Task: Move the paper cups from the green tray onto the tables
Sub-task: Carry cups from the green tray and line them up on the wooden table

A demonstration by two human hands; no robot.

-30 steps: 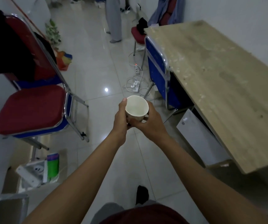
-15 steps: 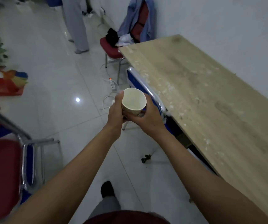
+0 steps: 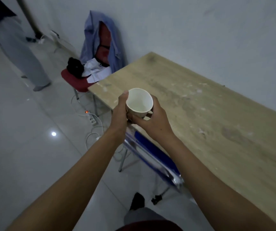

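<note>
The person is holding a white paper cup in both hands, in the air over the left edge of a long pale wooden worktop, towards its far left corner. The cup is sitting nearly upright with its open mouth tipping slightly towards the camera. Whether its base is touching the wood cannot be told, as the fingers are hiding it.

The left grip is curling round the cup's left side, with the thumb lying up along the rim. The right grip is wrapping round the lower part of the cup from the right and near side, with thumb and fingers closing on its wall.

The worktop is running along a plain grey wall on the right. A blue folding chair is leaning under its left edge. Beyond the far corner, a red padded chair is carrying a draped blue garment and some dark and white clothes. A white power strip is lying on the glossy tiled floor, and a person in grey trousers is standing at far left.
</note>
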